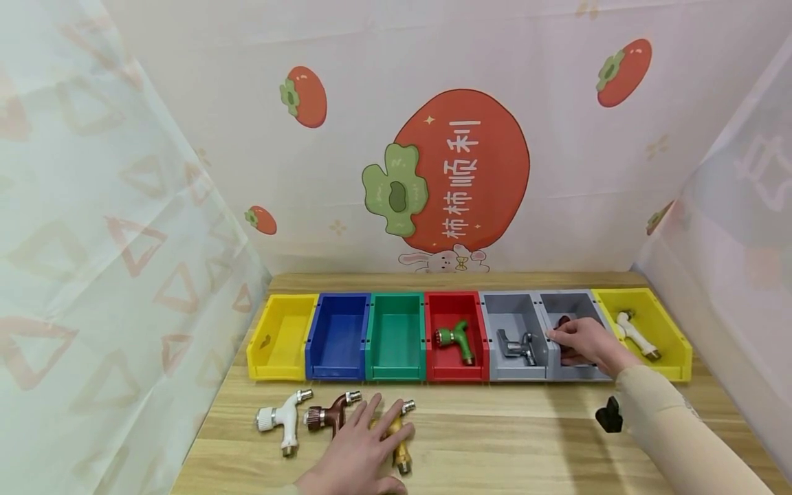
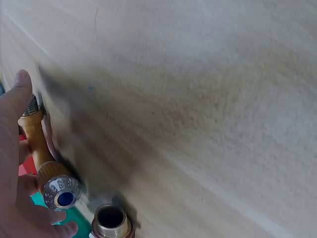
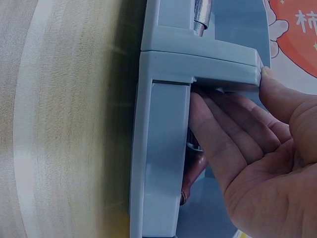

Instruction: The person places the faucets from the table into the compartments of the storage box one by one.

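Observation:
My left hand (image 1: pixel 355 450) is spread over a yellow-orange tap (image 1: pixel 402 457) on the table. In the left wrist view, its thumb and fingers lie loosely around the tap (image 2: pixel 35 141), not closed on it. My right hand (image 1: pixel 590 344) reaches into the right grey bin (image 1: pixel 572 373), beside a dark red tap (image 1: pixel 562 322). In the right wrist view, its fingers (image 3: pixel 233 134) extend into the bin, partly hiding the tap (image 3: pixel 194 171), and the thumb rests at the divider's rim. Whether the fingertips touch the tap is hidden.
A white tap (image 1: pixel 287 419) and a brown tap (image 1: pixel 334 414) lie left of my left hand. Several coloured bins stand in a row; the red bin (image 1: pixel 456 373) holds a green tap, the left grey bin a metal tap, the right yellow bin a white one. A black object (image 1: pixel 609 416) is near my right sleeve.

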`<state>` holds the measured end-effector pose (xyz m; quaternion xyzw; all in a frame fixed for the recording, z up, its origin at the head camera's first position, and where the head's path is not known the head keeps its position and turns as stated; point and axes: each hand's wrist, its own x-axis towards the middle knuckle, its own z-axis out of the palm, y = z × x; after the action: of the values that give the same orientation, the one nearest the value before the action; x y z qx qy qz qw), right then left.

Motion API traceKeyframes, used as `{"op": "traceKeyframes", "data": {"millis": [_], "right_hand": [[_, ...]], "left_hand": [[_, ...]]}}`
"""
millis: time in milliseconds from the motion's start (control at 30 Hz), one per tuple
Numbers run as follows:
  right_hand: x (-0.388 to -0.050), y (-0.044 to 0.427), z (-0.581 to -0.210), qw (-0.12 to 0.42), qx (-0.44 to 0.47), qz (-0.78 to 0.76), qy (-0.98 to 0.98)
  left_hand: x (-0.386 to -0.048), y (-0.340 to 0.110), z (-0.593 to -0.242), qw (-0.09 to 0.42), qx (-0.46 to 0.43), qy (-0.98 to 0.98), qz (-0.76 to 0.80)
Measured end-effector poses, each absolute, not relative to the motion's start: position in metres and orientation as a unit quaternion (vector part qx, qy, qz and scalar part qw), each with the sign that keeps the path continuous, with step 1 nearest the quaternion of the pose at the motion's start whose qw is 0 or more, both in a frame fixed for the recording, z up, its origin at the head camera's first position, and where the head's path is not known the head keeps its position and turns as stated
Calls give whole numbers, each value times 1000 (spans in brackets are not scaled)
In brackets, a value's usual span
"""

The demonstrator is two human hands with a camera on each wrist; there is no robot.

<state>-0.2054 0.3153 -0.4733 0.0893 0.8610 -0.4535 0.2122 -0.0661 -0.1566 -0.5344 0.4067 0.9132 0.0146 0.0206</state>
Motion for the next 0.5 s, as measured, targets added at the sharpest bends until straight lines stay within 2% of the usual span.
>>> {"op": "traceKeyframes", "data": {"millis": [333,500], "right_hand": [[-205,316,-474,210,88,-455,861],[-204,316,-475,208,87,-459,859]], "left_hand": [[-62,-147,-538,17,395,919,13],[-62,-144,-536,-2,402,916,2]]}}
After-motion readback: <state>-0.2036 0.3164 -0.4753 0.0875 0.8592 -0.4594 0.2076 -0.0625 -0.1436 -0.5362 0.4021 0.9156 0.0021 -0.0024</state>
